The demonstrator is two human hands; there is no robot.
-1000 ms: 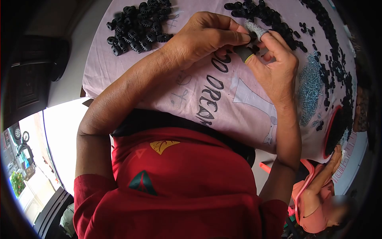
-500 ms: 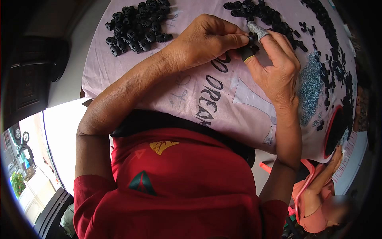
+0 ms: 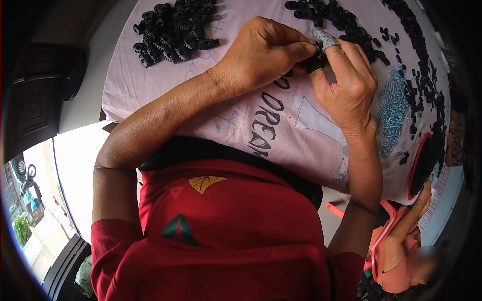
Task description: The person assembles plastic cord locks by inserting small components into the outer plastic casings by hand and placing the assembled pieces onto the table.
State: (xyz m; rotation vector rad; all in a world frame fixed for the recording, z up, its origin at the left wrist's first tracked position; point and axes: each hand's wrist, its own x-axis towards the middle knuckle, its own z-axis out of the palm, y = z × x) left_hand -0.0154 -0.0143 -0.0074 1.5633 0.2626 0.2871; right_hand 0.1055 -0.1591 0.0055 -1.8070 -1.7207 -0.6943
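My left hand [image 3: 263,57] reaches across the cloth with thumb and index finger pinched together. At its fingertips is a small black plastic piece [image 3: 319,47], mostly hidden by the fingers. My right hand [image 3: 349,83] meets it from the other side, closed on the same piece between thumb and index finger. A grey speckled cover wraps the right index fingertip, and a black cover with a yellow edge is on the right thumb. Beyond the hands lies a row of black plastic pieces [image 3: 344,25]. Left of them sits a pile of ridged black pieces [image 3: 173,35].
A pink printed cloth [image 3: 201,120] covers the table. To the right lie a heap of tiny bluish-silver bits [image 3: 392,115], scattered small black parts [image 3: 424,85] and a red-rimmed container [image 3: 419,168] of black parts. Another person [image 3: 401,251] sits at the lower right, a hand near the table edge.
Both hands stay together on the black piece, with only slight shifts of fingers and wrist. The piles look the same, apart from a small shift of the view.
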